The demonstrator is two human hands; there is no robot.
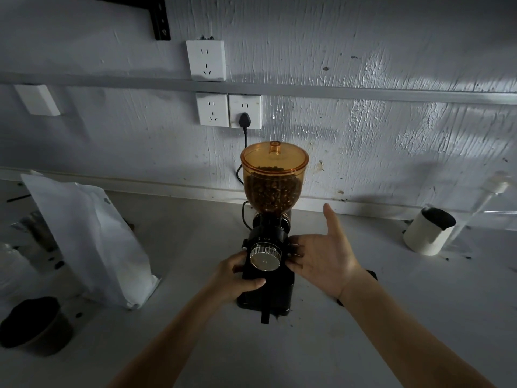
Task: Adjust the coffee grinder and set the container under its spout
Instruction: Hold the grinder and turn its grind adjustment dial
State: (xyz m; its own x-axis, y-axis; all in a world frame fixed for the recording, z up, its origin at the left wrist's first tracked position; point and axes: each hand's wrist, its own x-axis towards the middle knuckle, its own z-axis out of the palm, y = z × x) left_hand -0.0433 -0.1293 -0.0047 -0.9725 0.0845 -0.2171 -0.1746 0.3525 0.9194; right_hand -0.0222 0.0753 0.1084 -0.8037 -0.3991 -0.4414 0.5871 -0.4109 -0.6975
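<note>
- The coffee grinder (267, 278) stands in the middle of the grey counter (363, 331), close to the far wall, with a black body and a ribbed silver dial (265, 258) facing the viewer.
- On top of it sits an amber hopper (273, 180) with its lid on, about two-thirds full of coffee beans (270, 196).
- The left hand (237, 278) wraps the left side of the grinder's body just below the dial, thumb across the front and fingers curled round it.
- The right hand (319, 259) lies flat-palmed against the right side, thumb stuck up and away, fingertips touching the small knobs beside the dial; it is spread, not closed on anything.
- The white container (429, 233), dark inside, stands well apart at the far right of the counter, not beneath the spout.
- A clear, blurred pump-like object (486, 203) leans just behind and to the right of the container.
- A black spout or lever (265, 315) juts out at the near foot of the grinder; the counter in front of it is bare apart from a few dark specks.
- A tall white bag (92, 239) stands to the left of the grinder, near but not touching.
- A dark bowl-like vessel (33, 326) sits at the near left corner.
- The grinder's black cord (244, 152) runs up the wall to a plug (245, 119) in the right-hand socket (245, 111) of a pair; another socket (206, 60) is mounted higher.
</note>
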